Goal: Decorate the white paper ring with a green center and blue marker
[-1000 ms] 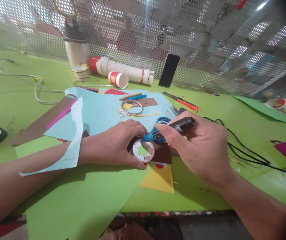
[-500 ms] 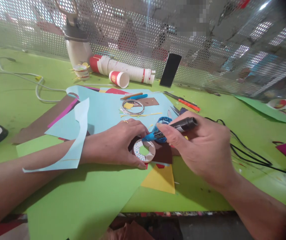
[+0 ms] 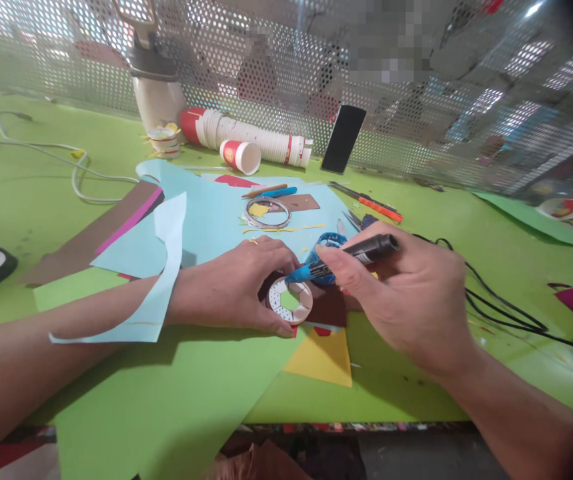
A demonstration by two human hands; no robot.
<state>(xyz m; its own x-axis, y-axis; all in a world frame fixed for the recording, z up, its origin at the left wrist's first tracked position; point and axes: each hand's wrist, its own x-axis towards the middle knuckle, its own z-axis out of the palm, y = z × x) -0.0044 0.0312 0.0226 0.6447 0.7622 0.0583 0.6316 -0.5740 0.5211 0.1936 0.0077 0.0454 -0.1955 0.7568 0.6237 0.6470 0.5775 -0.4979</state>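
Observation:
My left hand curls its thumb and fingers around a small white paper ring, which has a green hexagon in its middle, dark dividing lines and blue dots on its left part. In my right hand is a black and blue marker; its blue tip touches or nearly touches the ring's upper edge. A curved strip of light blue paper lies over my left forearm. Just behind the marker sits a blue roll of tape, partly hidden by my right hand.
Light blue paper and green paper cover the green table. Farther back are stacked paper cups, a lone cup, a phone and a mesh screen. A box cutter and black cable lie right.
Almost nothing differs. The whole view has shifted very slightly; the marker tip stays at the ring's upper edge and both hands keep their hold.

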